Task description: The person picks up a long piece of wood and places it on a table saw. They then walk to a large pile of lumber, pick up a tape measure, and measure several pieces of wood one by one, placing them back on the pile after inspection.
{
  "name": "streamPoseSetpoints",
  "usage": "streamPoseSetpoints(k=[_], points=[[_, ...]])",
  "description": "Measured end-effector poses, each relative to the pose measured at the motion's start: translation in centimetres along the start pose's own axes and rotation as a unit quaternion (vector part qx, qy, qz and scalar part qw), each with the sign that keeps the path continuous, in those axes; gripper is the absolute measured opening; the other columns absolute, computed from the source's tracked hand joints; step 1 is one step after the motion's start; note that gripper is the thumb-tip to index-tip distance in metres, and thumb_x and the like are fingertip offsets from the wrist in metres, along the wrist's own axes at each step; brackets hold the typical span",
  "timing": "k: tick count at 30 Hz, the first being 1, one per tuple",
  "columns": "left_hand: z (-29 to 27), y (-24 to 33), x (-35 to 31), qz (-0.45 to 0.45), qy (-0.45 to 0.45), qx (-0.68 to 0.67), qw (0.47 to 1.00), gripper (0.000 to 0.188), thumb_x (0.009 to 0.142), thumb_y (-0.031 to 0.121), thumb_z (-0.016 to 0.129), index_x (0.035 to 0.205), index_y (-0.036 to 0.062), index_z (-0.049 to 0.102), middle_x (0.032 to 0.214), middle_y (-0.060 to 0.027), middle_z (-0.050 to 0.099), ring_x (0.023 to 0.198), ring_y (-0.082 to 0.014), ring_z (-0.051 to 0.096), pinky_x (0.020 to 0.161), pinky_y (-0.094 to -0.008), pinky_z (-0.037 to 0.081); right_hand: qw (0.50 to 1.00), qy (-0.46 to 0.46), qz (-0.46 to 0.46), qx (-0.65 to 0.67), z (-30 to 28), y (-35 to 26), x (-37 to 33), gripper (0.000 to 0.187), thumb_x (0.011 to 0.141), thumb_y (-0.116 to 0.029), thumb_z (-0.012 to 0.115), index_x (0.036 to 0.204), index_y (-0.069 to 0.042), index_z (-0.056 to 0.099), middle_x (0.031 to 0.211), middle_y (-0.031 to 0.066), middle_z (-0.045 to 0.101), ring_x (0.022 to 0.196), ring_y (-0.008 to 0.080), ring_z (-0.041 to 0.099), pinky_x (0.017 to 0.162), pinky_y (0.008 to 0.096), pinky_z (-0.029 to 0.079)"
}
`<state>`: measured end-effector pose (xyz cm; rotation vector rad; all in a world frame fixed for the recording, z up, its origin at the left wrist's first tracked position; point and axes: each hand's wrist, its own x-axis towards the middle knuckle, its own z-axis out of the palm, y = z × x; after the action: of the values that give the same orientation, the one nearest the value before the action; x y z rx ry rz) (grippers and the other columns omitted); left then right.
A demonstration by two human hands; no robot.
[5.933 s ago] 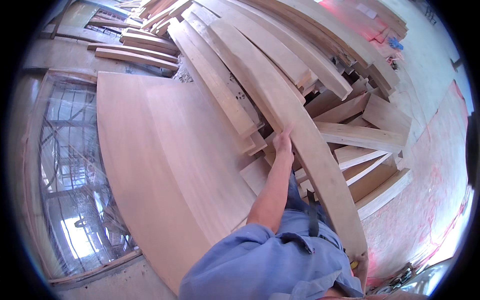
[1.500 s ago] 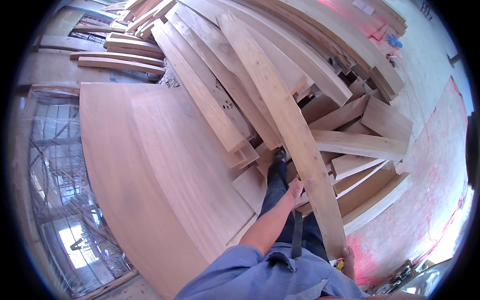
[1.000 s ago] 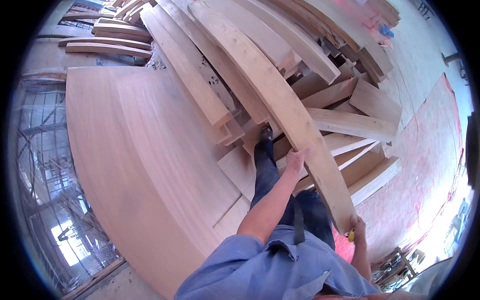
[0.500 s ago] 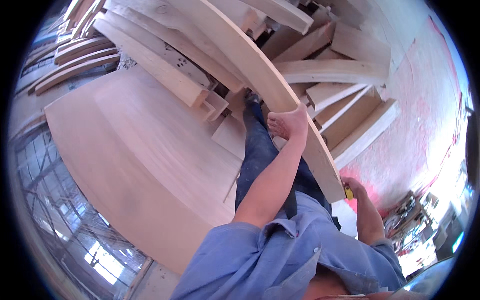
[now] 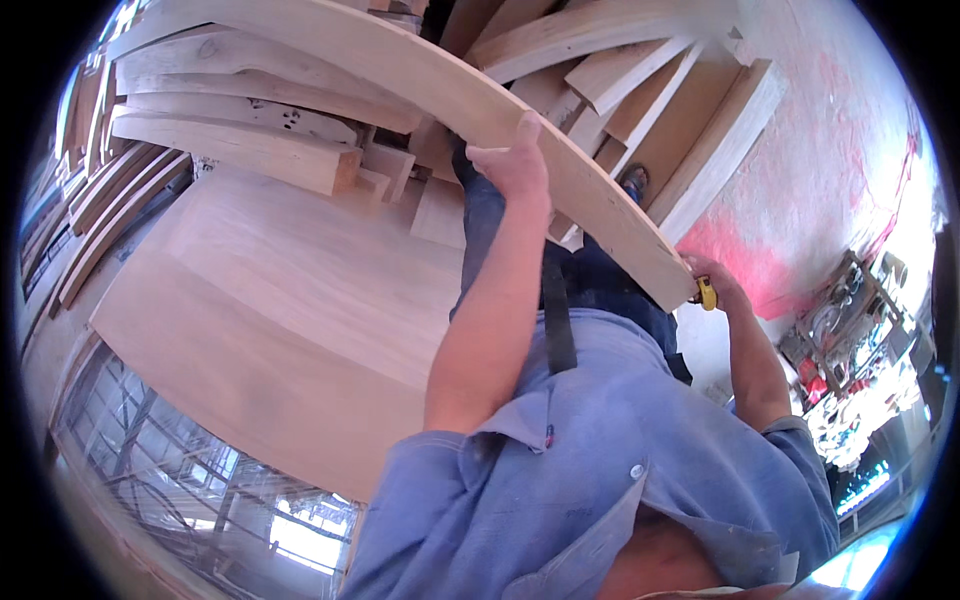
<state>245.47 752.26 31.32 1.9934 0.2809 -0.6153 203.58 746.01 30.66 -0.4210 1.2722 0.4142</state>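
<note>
A long, pale wooden board (image 5: 440, 85) runs slantwise across the head view, from the upper left down to its squared end near my right hand. My left hand (image 5: 515, 170) grips the board's near edge around the middle, its thumb and a finger showing against the wood. At the board's right end my right hand (image 5: 715, 280) is closed round a small yellow tape measure (image 5: 706, 294). Its fingers touch the end of the board and partly cover the tape measure. Whether any blade is drawn out I cannot make out.
A wide curved wooden panel (image 5: 270, 310) lies to my left. Beyond it are stacked timbers (image 5: 240, 150) and more curved strips (image 5: 110, 220). Several planks (image 5: 690, 150) lean together ahead, with my shoe among them. Cluttered tools (image 5: 850, 320) stand at the right. The pale floor (image 5: 790, 200) has a red patch.
The board has swung to a flatter slant, its far end shifting left and its right end rising in view. Both hands have gone with it, keeping their grips. My whole view has turned too.
</note>
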Motion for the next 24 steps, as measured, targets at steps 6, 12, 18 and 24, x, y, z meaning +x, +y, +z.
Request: streamPoseSetpoints(k=[6,12,18,24], points=[[-6.5,-1.1,1.9,-0.018,-0.272,-0.165,0.948,0.05,0.091,0.0,0.063,0.139,-0.0002,0.047,0.128,-0.0072,0.055,0.115,-0.0177,0.055,0.101,-0.0307,0.044,0.989,0.098,-0.094,0.052,2.6,3.1,-2.6,0.06,0.085,-0.036,0.064,0.135,-0.004,0.053,0.089,0.0027,0.061,0.065,0.0118,0.058,0.054,0.0266,0.049],[-8.8,-1.8,5.1,-0.067,-0.316,-0.182,0.929,0.051,0.087,-0.005,0.064,0.137,-0.0042,0.05,0.12,-0.0086,0.062,0.109,-0.0162,0.058,0.097,-0.0287,0.046,0.968,0.176,-0.15,0.099,3.7,6.0,-2.3,0.057,0.09,-0.041,0.065,0.131,-0.003,0.057,0.087,0.0019,0.059,0.061,0.0094,0.055,0.053,0.0237,0.046],[-8.9,-1.2,5.7,-0.055,-0.339,-0.134,0.93,0.04,0.088,-0.001,0.062,0.127,0.0033,0.058,0.116,-0.0063,0.063,0.104,-0.0178,0.06,0.091,-0.0329,0.048,0.934,0.294,-0.197,0.046,5.1,6.5,-1.8,0.048,0.092,-0.041,0.064,0.12,-0.002,0.066,0.095,0.0031,0.062,0.079,0.012,0.059,0.065,0.0286,0.049],[-7.9,-1.4,3.1,-0.07,-0.327,-0.155,0.93,0.05,0.088,0.005,0.064,0.135,-0.0002,0.05,0.118,-0.0113,0.061,0.106,-0.0179,0.058,0.092,-0.033,0.047,0.912,0.356,-0.197,-0.043,5.1,7.0,-1.4,0.048,0.094,-0.042,0.061,0.115,0.0,0.07,0.098,0.0086,0.068,0.089,0.0168,0.061,0.081,0.0334,0.048]])
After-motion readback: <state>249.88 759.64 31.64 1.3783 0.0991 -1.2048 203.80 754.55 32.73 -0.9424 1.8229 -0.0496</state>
